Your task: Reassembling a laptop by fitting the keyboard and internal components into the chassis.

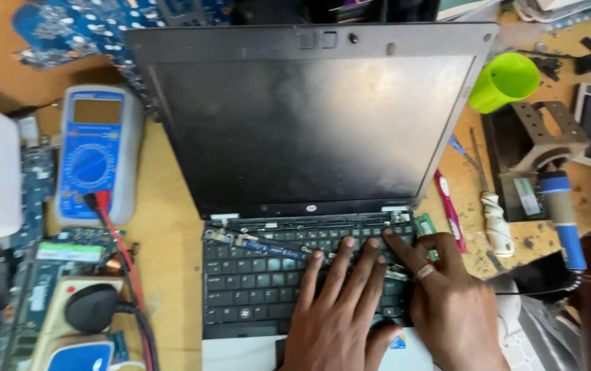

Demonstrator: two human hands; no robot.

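Head view, looking down: two hands lie on the keyboard (288,271) of an open laptop (309,137) on a wooden worktop (165,206). The left hand (336,312) is spread flat, fingers stretched up across the keys, grasping nothing, apparently to hold the keyboard down. Just beside it, the right hand (446,302), one ring on a finger, presses fingertips at the keyboard's upper right edge near the hinge; it too is released, pinching nothing that shows. The strip above the keys is off, so bare metal and a slim loose bar (268,244) show there, one bar only. The dark screen stands tilted back, leaving the deck reachable. Left of the laptop sit one plug in a socket block (89,309) and one blue meter (96,154) with red and black leads. Right lie a pink-handled tool (450,209), and farther off one green cup (505,81).
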